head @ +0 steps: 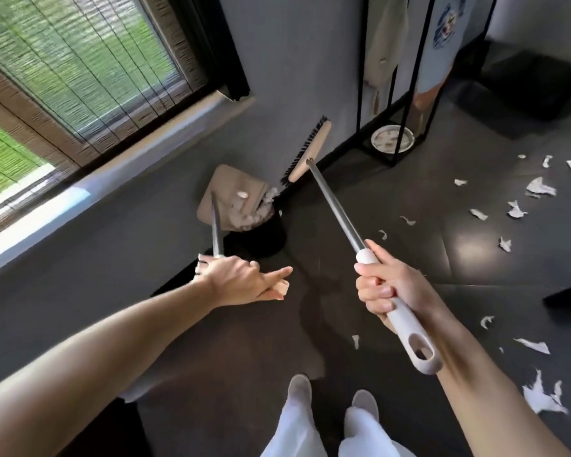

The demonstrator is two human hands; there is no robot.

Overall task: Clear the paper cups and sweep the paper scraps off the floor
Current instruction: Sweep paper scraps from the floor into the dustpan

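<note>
My left hand (241, 280) grips the metal handle of a beige dustpan (226, 192), which is tipped over a black bin (266, 230). White paper scraps (259, 211) spill from the pan into the bin's mouth. My right hand (383, 285) grips the white end of a broom's handle; its metal shaft runs up to the broom head (307, 151), raised off the floor with black bristles toward the wall. Several torn paper scraps (539, 188) lie on the dark floor at right, with more scraps (543, 395) at lower right. No paper cup shows.
A grey wall and a window with blinds (80, 77) fill the left. A black metal clothes rack (393, 77) stands at the back with a round white clock (392, 140) on its base. A dark cabinet (538, 77) is at far right. My feet (330, 400) stand below.
</note>
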